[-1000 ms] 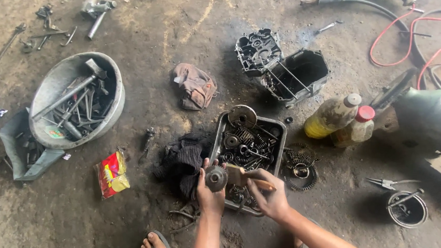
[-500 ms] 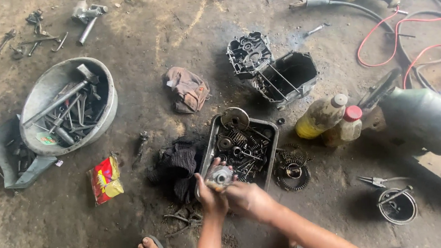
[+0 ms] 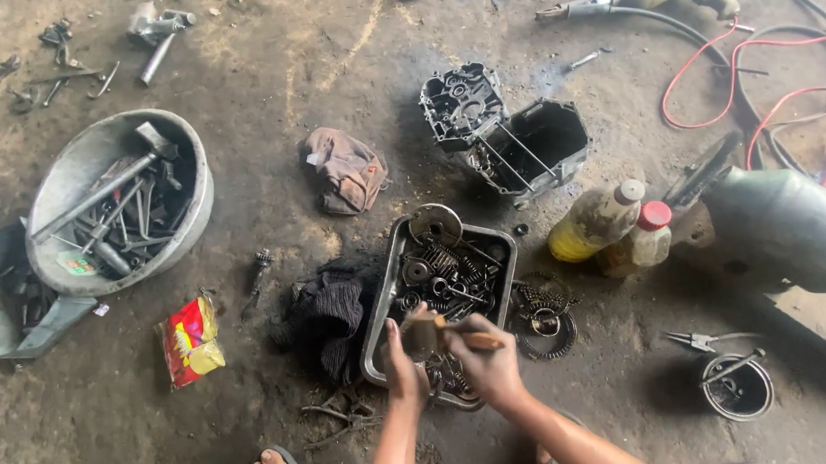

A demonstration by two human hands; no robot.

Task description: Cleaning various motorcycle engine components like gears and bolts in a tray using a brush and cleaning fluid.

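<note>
Left hand (image 3: 402, 360) grips a small metal part (image 3: 420, 336); right hand (image 3: 489, 366) holds a brush (image 3: 464, 332) over the parts tray (image 3: 385, 298), engine case (image 3: 511, 130) at 12 o'clock.

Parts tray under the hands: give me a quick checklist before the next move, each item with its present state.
1. Left hand has a grip on the small metal part over the tray: ok.
2. Right hand holds the wooden-handled brush against the part: ok.
3. Metal tray lies flat on the floor, gears inside: ok.
4. Dark rag lies beside the tray, within reach: ok.
5. Both bottles are capped: ok.
6. Part is clean: cannot tell, the hands hide it.
</note>
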